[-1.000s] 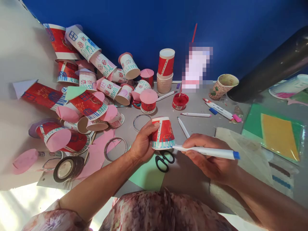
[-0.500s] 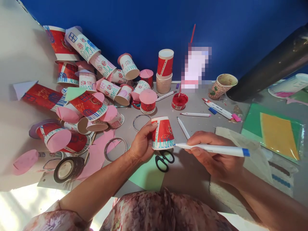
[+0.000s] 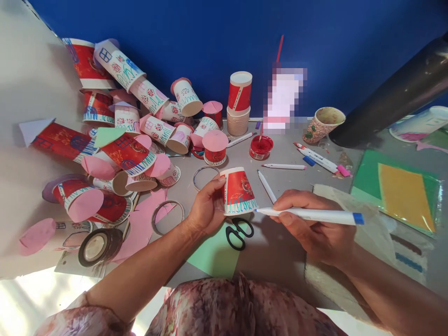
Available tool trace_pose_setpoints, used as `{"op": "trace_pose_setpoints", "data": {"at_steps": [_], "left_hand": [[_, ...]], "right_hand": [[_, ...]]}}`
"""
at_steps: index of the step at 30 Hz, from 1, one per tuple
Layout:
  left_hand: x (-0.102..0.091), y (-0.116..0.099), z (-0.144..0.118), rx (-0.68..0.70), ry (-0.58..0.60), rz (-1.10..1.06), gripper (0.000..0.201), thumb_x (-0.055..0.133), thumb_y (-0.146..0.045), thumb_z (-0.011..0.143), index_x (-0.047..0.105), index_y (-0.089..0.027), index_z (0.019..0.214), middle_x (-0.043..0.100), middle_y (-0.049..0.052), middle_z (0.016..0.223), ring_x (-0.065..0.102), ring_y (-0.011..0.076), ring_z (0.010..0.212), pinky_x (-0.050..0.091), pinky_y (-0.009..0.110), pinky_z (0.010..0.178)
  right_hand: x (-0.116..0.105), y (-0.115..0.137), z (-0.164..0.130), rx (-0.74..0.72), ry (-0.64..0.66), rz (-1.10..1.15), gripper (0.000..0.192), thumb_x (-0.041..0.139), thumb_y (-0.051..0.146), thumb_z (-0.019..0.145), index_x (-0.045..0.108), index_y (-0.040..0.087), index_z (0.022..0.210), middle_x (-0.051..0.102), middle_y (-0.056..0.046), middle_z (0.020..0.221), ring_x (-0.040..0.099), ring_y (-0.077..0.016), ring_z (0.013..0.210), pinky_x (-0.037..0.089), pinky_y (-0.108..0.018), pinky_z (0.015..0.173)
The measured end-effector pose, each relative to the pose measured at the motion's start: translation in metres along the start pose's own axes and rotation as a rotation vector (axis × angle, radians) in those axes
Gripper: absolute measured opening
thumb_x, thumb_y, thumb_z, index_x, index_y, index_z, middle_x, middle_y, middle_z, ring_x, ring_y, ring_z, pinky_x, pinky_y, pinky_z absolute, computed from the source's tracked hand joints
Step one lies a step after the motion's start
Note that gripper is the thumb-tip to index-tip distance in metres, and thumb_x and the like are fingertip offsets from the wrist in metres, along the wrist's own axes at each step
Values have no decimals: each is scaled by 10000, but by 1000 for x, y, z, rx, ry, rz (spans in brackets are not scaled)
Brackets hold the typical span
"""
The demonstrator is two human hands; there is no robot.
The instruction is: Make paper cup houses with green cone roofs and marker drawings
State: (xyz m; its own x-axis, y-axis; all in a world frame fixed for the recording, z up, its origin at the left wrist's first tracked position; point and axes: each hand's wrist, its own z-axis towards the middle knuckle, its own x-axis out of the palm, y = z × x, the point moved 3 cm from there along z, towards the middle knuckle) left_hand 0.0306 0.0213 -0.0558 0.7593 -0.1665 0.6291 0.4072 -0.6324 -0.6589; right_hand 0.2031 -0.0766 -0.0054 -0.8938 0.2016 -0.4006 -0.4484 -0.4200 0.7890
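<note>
My left hand (image 3: 207, 208) grips an upside-down red paper cup (image 3: 238, 190) with blue and green scribbles along its rim, held just above the grey table (image 3: 290, 179). My right hand (image 3: 313, 228) holds a white marker with a blue end (image 3: 311, 215); its tip touches the cup's lower right rim. Black scissors (image 3: 239, 233) lie right under the cup on a light green paper sheet (image 3: 213, 254).
Several decorated cups with pink lids (image 3: 133, 140) are piled at the left. A cup stack (image 3: 240, 103), a red paint lid (image 3: 262, 146), loose markers (image 3: 285, 166), tape rolls (image 3: 100, 246), wire rings (image 3: 168, 215) and coloured paper sheets (image 3: 402, 193) surround the hands. A dark tube (image 3: 395, 100) lies right.
The left hand has lifted and tilted the cup slightly. The marker has shifted a little right, its tip staying at the cup's lower rim.
</note>
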Motion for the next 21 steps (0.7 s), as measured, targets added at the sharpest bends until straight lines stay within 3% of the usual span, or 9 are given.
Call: {"op": "trace_pose_setpoints", "data": {"at_steps": [5, 10, 16, 21], "left_hand": [[1, 1, -1, -24, 1, -35, 319, 685, -310, 774, 686, -135, 1041, 743, 75, 856, 732, 243, 777, 611, 390, 763], [1, 4, -1, -14, -4, -6, 381, 741, -290, 774, 698, -145, 1123, 715, 52, 840, 681, 191, 700, 578, 326, 687], [0, 5, -1, -5, 3, -11, 386, 752, -293, 759, 697, -135, 1107, 719, 54, 851, 675, 186, 702, 574, 322, 693], [-1, 5, 0, -19, -4, -25, 392, 745, -292, 753, 699, -134, 1109, 719, 45, 825, 674, 175, 676, 590, 343, 749]], "right_hand": [[1, 0, 0, -3, 27, 24, 72, 636, 232, 924, 705, 214, 934, 738, -29, 754, 671, -159, 616, 513, -263, 550], [2, 2, 2, -1, 43, 34, 76, 631, 238, 922, 703, 213, 924, 747, -43, 756, 675, -168, 612, 512, -269, 542], [3, 0, 1, 7, 59, 15, 72, 634, 213, 912, 706, 215, 911, 730, -19, 728, 657, -149, 579, 496, -253, 522], [0, -1, 0, 5, -13, 15, 71, 634, 203, 918, 701, 224, 916, 725, -16, 739, 656, -153, 597, 505, -264, 553]]}}
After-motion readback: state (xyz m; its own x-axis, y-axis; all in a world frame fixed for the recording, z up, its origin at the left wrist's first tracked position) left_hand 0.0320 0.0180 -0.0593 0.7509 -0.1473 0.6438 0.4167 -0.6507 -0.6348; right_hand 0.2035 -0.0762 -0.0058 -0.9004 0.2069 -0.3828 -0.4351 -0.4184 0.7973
